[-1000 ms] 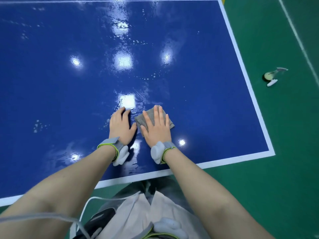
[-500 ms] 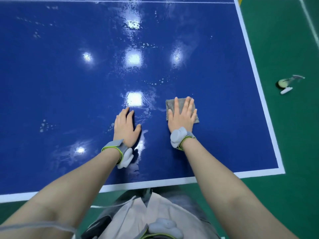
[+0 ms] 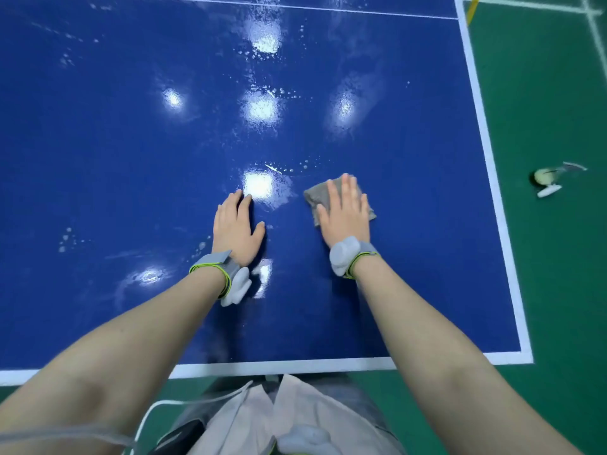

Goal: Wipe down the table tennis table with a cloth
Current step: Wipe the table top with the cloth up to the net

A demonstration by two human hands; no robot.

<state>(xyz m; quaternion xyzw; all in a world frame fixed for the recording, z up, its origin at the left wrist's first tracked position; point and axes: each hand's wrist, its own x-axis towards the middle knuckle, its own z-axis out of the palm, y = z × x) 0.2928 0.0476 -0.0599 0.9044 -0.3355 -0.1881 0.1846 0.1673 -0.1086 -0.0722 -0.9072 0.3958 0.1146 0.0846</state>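
Nearest the camera, light-coloured clothing (image 3: 262, 418) and both bare forearms extend over the white near edge line (image 3: 279, 365) of the blue table tennis table (image 3: 115, 159). Each wrist carries a grey band with a white module: left band (image 3: 226, 274), right band (image 3: 348, 257).

The left hand (image 3: 235, 229) rests palm-down on the wet surface, fingers straight and together, thumb spread to the right.

The right hand (image 3: 345, 215) presses flat on the grey cloth (image 3: 317, 195), fingers straight and close together. The cloth lies on the table right of centre, apart from the left hand, its edges showing on both sides of the hand.

Farther out, water droplets (image 3: 279, 93) and light reflections mark the surface.

On the green floor (image 3: 558, 290) right of the table lies a small pale object (image 3: 545, 178); its identity cannot be determined.
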